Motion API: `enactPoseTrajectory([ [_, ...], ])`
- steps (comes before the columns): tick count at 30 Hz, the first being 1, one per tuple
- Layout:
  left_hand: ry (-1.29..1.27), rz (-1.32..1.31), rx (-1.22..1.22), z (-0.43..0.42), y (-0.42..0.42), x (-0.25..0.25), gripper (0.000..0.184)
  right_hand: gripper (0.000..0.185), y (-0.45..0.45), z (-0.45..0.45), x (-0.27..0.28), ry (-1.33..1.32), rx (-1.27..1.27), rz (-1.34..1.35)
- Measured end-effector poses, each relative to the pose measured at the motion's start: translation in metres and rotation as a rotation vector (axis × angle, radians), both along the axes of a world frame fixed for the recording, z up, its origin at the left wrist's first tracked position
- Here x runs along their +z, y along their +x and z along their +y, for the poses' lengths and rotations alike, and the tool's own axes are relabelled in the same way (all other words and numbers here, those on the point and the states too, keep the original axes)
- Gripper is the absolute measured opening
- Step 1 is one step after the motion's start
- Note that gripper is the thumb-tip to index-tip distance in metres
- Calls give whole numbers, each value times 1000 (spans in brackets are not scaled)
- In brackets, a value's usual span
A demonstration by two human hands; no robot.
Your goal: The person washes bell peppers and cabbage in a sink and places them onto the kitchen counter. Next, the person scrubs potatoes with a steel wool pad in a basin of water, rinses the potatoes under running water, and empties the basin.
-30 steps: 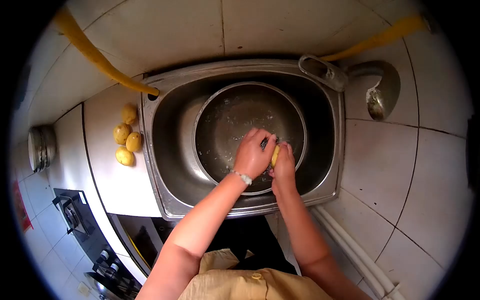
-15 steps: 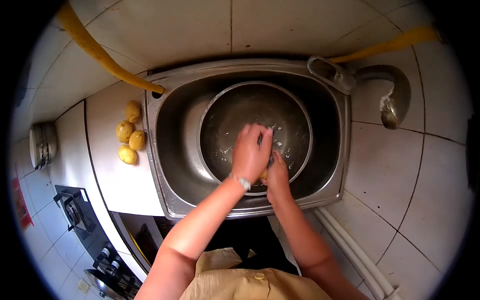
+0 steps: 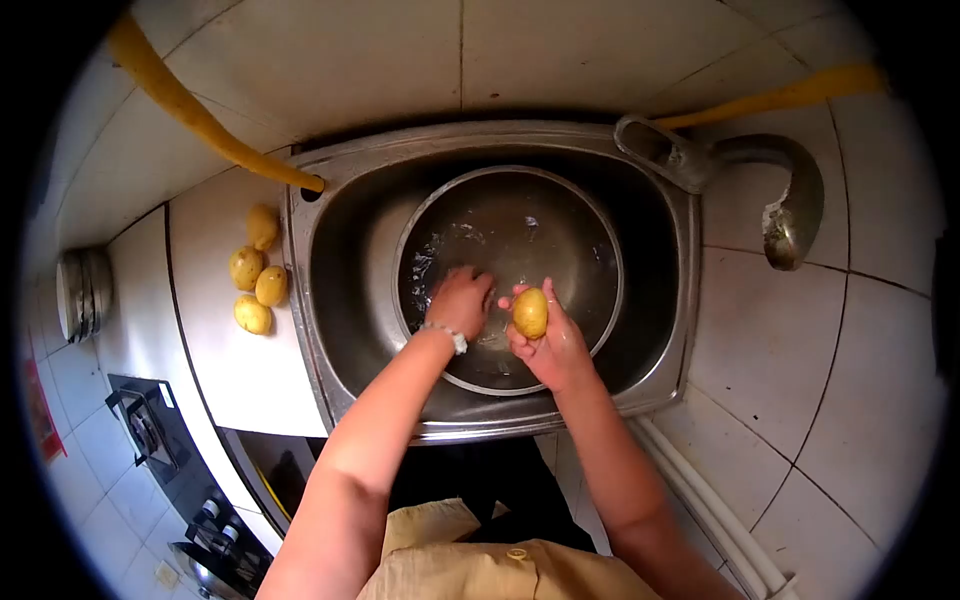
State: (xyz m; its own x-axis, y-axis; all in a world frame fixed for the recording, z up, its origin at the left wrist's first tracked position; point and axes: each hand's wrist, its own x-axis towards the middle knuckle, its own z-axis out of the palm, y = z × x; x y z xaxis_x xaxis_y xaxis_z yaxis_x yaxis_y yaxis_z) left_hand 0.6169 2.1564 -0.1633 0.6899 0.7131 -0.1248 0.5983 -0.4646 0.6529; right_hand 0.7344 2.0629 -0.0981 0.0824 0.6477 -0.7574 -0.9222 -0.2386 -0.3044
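My right hand (image 3: 553, 345) holds a yellow potato (image 3: 530, 313) in its curled fingers, palm up, above the front right part of a round metal basin (image 3: 400, 270). My left hand (image 3: 463, 302), with a pale band at its wrist, reaches down to the water in the basin, left of the potato. Its fingers are bent downward and closed; whatever they may hold is hidden beneath the hand. Ripples and glints (image 3: 425, 262) show on the water around it. The basin stands inside a steel sink (image 3: 360, 250).
Several potatoes (image 3: 246, 268) lie on the white counter (image 3: 250, 380) left of the sink. A faucet (image 3: 790, 200) curves at the back right. Yellow hoses (image 3: 190, 110) run along the wall. A gas stove (image 3: 145, 425) stands at the lower left, and white pipes (image 3: 715, 510) run at the lower right.
My hands have moved apart. The left went left and down to the water; the right turned palm up, so the potato, mostly covered before, shows fully.
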Motion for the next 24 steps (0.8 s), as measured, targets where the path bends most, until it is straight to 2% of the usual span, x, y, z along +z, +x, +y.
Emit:
enactPoseTrajectory([
  [1, -102, -1, 42, -6, -3, 4, 13, 43, 4, 0, -2, -81, -32, 91],
  [2, -172, -175, 246, -16, -2, 7, 13, 45, 7, -5, -14, -70, -19, 122],
  [3, -174, -173, 245, -25, 0, 24, 13, 45, 9, -8, -23, -72, -20, 124],
  [5, -223, -422, 441, -43, 9, 72, 14, 46, 9, -14, -35, -70, 14, 47],
  [6, -91, -371, 337, -52, 22, 94, 14, 46, -2, 2, -8, -268, 20, -26],
  [7, 43, -321, 232, -56, 32, 106, 17, 43, -18, 4, -25, 46, -136, 74],
  [8, 8, -308, 250, -51, 34, 100, 17, 40, -26, -6, -32, -91, -197, -66],
  [9, 11, -312, 253, -42, 39, 91, 17, 37, -30, 2, -5, -229, -260, -211],
  [10, -85, -306, 285, -33, 46, 81, 17, 37, -24, -1, -5, -228, -257, -216],
  [12, -288, -293, 375, -6, 58, 65, 21, 32, -11, -8, 0, -298, 135, -258],
  [13, -277, -231, 417, 0, 61, 64, 19, 30, -23, -5, 15, -263, 118, -293],
  [16, -167, -268, 304, -20, 49, 84, 17, 33, -16, -9, -10, -267, 52, -279],
  [18, -187, -266, 233, -46, 38, 110, 19, 31, -22, -9, -26, -129, -164, -319],
  [19, -185, -259, 230, -40, 38, 104, 19, 31, -23, -5, -24, -81, -237, -330],
  [21, -317, -235, 281, -25, 44, 80, 21, 31, -22, -8, -9, -368, -131, -445],
  [22, -340, -235, 298, -15, 51, 70, 24, 26, -10, -10, -3, -406, 14, -387],
  [24, -438, -184, 366, 3, 54, 61, 27, 24, -21, -2, 16, -345, 57, -441],
])
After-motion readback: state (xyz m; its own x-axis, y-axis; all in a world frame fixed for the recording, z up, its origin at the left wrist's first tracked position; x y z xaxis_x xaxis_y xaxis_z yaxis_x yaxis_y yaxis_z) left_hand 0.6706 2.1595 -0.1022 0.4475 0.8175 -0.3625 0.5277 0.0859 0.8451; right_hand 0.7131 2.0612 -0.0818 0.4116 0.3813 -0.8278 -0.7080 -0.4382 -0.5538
